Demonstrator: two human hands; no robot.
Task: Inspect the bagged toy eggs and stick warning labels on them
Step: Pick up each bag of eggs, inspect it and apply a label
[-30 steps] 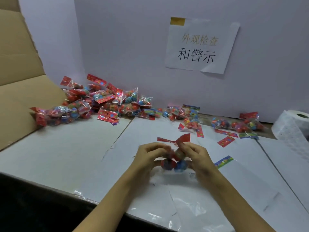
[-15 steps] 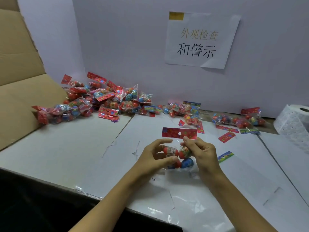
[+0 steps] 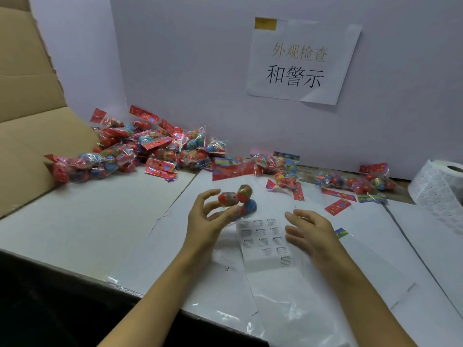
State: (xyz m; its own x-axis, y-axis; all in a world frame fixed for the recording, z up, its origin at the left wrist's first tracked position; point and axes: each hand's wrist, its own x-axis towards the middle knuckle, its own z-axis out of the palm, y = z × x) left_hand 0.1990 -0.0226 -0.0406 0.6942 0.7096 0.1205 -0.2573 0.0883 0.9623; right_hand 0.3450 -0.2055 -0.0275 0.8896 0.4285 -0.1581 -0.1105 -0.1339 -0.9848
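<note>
The left hand (image 3: 213,216) alone now pinches the bag of toy eggs (image 3: 236,196), lifted above the table (image 3: 100,221); the right hand (image 3: 310,234) has let go — fingers spread — and hovers beside the sheet of warning labels (image 3: 266,242), newly uncovered below the bag.

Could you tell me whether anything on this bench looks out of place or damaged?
Nothing looks damaged. Two small oddities: the paper sign on the back wall has its lower right corner curling away, and one bag header card lies alone beside the right hand, apart from the heaped bagged eggs.
</note>
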